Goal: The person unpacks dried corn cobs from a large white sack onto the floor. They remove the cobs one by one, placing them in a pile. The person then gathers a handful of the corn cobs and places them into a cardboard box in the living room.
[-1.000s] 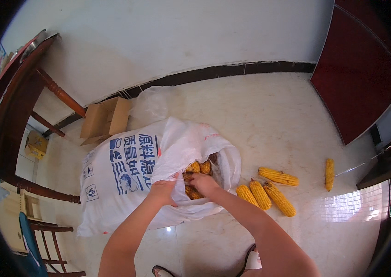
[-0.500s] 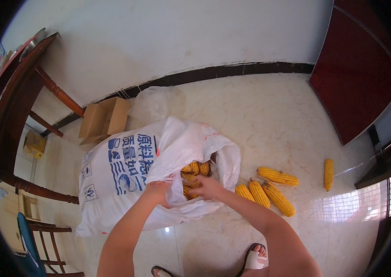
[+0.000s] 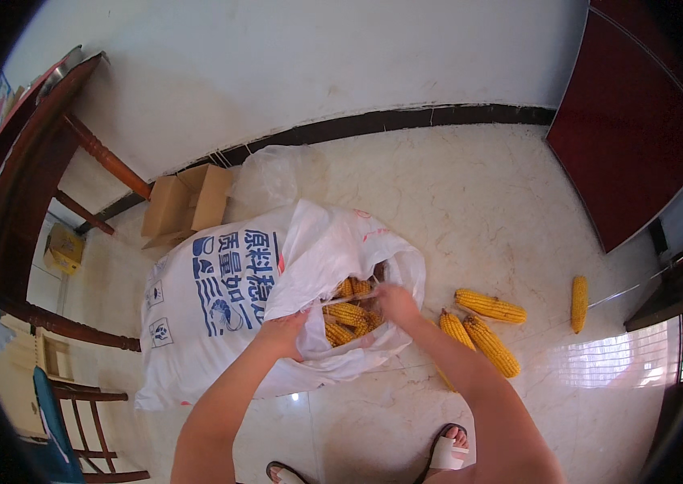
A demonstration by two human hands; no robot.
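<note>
A large white woven sack [image 3: 196,355] with blue print lies on its side, its mouth turned right. Several yellow corn cobs [image 3: 347,315] show inside the opening. At the near rim my left hand [image 3: 285,335] is closed on the sack's edge, its fingertips partly hidden by the fabric. My right hand [image 3: 398,305] is at the right side of the mouth, its fingers closed on a thin pale strand [image 3: 348,298] that stretches across the opening. On the floor to the right lie loose corn cobs [image 3: 490,306], some beside my right forearm, and one cob [image 3: 579,304] farther off.
An open cardboard box [image 3: 188,202] and a clear plastic bag [image 3: 270,176] sit behind the sack. A wooden table [image 3: 35,177] and a chair [image 3: 87,419] stand at left. A dark red panel [image 3: 632,129] is at the far right. My sandalled feet [image 3: 448,452] are below.
My right hand has moved right and away from me, off the cobs to the sack's right side, and the pale strand now stretches from it. My left hand stays on the rim.
</note>
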